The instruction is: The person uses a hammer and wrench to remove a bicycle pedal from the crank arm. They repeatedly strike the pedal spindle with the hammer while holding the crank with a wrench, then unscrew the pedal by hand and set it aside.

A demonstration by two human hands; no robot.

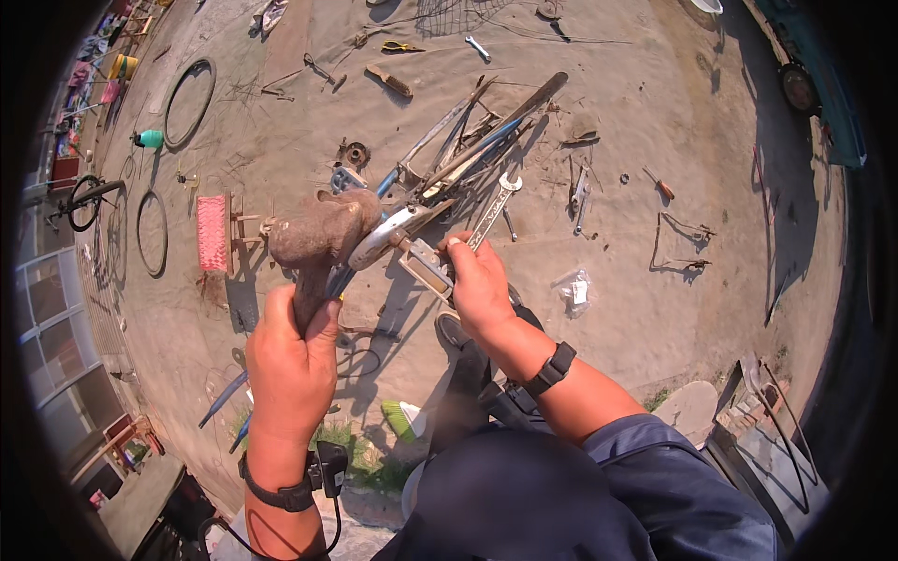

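Dark trousers (524, 496) fill the lower edge, above bare sandy ground (636, 280) outdoors in hard sun. Left hand (292, 360) is clenched round a rusty hammer (318, 245); right hand (479, 290) pinches a metal bracket (426, 266) beside the hammer head. Beyond them lie a bicycle frame (468, 150), spanners (494, 208), wheel rims (189, 101) and a pink brush (213, 234).

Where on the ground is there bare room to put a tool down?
Bare sand lies between the red-handled screwdriver and the plastic bag, and between the pink brush and the bicycle rim. The frame pile is crowded.
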